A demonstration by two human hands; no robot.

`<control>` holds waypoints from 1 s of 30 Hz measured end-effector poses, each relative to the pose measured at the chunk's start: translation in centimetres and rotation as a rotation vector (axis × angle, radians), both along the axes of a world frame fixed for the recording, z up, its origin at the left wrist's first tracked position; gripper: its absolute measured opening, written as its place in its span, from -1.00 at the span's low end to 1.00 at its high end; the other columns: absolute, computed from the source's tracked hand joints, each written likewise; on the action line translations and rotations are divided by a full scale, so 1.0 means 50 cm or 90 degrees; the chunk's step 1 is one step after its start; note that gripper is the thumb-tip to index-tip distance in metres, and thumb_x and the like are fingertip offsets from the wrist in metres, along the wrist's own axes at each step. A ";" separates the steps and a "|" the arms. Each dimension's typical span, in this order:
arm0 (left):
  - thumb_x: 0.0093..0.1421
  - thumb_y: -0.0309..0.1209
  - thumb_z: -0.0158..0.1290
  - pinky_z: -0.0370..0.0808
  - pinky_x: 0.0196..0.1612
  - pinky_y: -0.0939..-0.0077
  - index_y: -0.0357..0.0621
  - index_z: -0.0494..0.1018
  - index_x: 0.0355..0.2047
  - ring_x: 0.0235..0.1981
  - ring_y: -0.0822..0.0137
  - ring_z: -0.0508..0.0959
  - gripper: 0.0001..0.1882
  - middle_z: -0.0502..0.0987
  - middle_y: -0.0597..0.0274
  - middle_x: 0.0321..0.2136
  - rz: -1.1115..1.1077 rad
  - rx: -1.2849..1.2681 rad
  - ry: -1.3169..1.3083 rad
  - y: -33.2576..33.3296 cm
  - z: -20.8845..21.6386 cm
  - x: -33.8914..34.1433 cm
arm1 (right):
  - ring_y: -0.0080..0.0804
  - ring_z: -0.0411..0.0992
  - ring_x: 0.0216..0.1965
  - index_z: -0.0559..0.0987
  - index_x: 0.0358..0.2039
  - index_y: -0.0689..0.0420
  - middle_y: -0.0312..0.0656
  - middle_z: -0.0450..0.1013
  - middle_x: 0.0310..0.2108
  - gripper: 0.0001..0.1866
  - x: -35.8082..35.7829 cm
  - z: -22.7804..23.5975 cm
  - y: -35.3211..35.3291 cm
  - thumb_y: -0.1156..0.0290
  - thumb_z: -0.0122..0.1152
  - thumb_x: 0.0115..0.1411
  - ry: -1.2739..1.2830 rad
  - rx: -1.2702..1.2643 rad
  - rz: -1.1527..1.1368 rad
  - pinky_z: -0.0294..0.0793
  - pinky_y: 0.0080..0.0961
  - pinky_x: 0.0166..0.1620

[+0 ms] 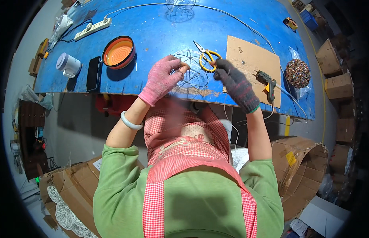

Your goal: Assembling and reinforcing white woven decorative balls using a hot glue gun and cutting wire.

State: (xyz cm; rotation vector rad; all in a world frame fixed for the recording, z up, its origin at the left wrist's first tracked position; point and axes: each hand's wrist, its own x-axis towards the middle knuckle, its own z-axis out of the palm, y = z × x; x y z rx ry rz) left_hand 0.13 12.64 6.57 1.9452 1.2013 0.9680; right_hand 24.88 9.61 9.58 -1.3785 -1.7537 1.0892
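Observation:
My left hand (pixel 164 77), in a pink glove with bare fingertips, is closed in a pinch beside a round wire frame (pixel 191 77) at the table's near edge. What its fingertips hold is too fine to make out. My right hand (pixel 237 84), in a dark grey glove, has its fingers closed at the yellow handles of a pair of scissors (pixel 208 55). The blades point away and to the left, above the wire frame. Between the two hands, the thin wires of the frame show against the blue table.
Right of my right hand, a glue gun (pixel 267 84) lies on a cardboard sheet (pixel 248 49), beside a beaded ball (pixel 297 73). On the left are an orange bowl (pixel 119 52), a phone (pixel 93 73), a white mug (pixel 68 64) and a power strip (pixel 92 29). A cable (pixel 232 18) crosses the table.

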 end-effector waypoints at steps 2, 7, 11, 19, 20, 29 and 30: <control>0.24 -0.40 0.10 0.38 -0.46 0.62 -0.28 0.60 -0.25 -0.53 0.53 0.43 -0.80 0.42 0.26 -0.43 -0.005 -0.044 -0.030 -0.004 0.011 0.002 | -0.44 0.54 -0.32 0.48 0.04 0.02 -0.17 0.51 -0.40 -0.67 -0.009 0.008 -0.026 0.19 -0.03 0.35 -0.003 -0.012 0.017 0.50 -0.41 -0.17; 0.25 -0.41 0.09 0.38 -0.45 0.63 -0.29 0.60 -0.24 -0.49 0.54 0.43 -0.81 0.41 0.29 -0.43 0.002 -0.048 -0.028 -0.013 0.010 -0.011 | -0.19 0.57 -0.38 0.47 0.01 0.02 -0.15 0.53 -0.43 -0.52 -0.025 0.044 -0.045 -0.07 0.06 0.27 -0.239 -0.029 -0.047 0.50 -0.23 -0.27; 0.26 -0.41 0.07 0.35 -0.44 0.64 -0.28 0.60 -0.24 -0.50 0.56 0.40 -0.80 0.39 0.31 -0.46 0.005 -0.071 -0.061 -0.019 0.012 -0.025 | -0.15 0.55 -0.37 0.44 0.01 0.03 -0.14 0.53 -0.39 -0.53 -0.012 0.010 -0.050 0.01 0.15 0.22 -0.324 0.079 -0.053 0.49 -0.24 -0.27; 0.27 -0.41 0.06 0.29 -0.47 0.62 -0.24 0.61 -0.24 -0.52 0.57 0.35 -0.81 0.34 0.34 -0.50 0.026 -0.079 -0.062 -0.037 0.013 -0.034 | 0.02 0.54 -0.39 0.48 -0.06 0.06 -0.04 0.55 -0.41 -0.59 -0.060 0.062 -0.052 0.01 0.01 0.29 -0.437 0.089 0.030 0.49 -0.13 -0.32; 0.24 -0.40 0.07 0.34 -0.47 0.58 -0.21 0.61 -0.23 -0.53 0.49 0.41 -0.81 0.40 0.25 -0.49 0.024 -0.067 -0.048 -0.040 0.019 -0.031 | 0.02 0.54 -0.39 0.48 -0.06 0.06 -0.04 0.55 -0.41 -0.59 -0.067 0.064 -0.050 0.01 0.01 0.29 -0.436 0.089 0.029 0.49 -0.13 -0.32; 0.22 -0.30 0.07 0.45 -0.42 0.41 0.00 0.63 -0.18 -0.51 0.30 0.54 -0.77 0.51 0.14 -0.46 0.044 -0.042 0.012 -0.056 0.018 -0.005 | -0.08 0.53 -0.39 0.53 -0.20 0.05 -0.05 0.52 -0.34 -0.77 -0.072 0.053 0.001 0.20 0.07 0.28 -0.539 0.329 0.117 0.49 -0.15 -0.38; 0.22 -0.30 0.07 0.45 -0.42 0.41 0.00 0.63 -0.18 -0.51 0.30 0.54 -0.77 0.51 0.14 -0.46 0.047 -0.043 0.011 -0.056 0.019 -0.006 | -0.09 0.53 -0.41 0.54 -0.21 0.03 -0.05 0.52 -0.36 -0.78 -0.073 0.057 0.006 0.20 0.08 0.27 -0.621 0.296 0.155 0.48 -0.14 -0.40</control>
